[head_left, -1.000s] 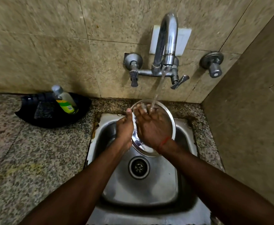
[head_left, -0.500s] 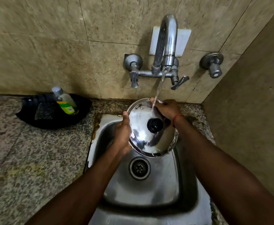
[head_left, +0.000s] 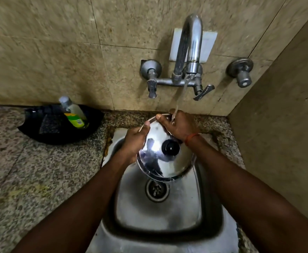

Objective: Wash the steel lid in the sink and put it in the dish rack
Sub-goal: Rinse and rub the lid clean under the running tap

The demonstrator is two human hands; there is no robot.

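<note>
Bottle (head_left: 75, 116) label too blurred to read

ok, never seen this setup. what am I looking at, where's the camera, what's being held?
There is no robot here: a person works with two bare hands, and one wide-angle camera on their head looks forward and down, so the arms reach in from the bottom of the picture.

The left hand and right hand both grip the rim of a steel lid with a black knob, knob side facing the camera. They hold it above a steel sink, its top edge under water running from the wall tap.

On the granite counter to the left lies a black tray holding a bottle with a green label. No dish rack is in view.
</note>
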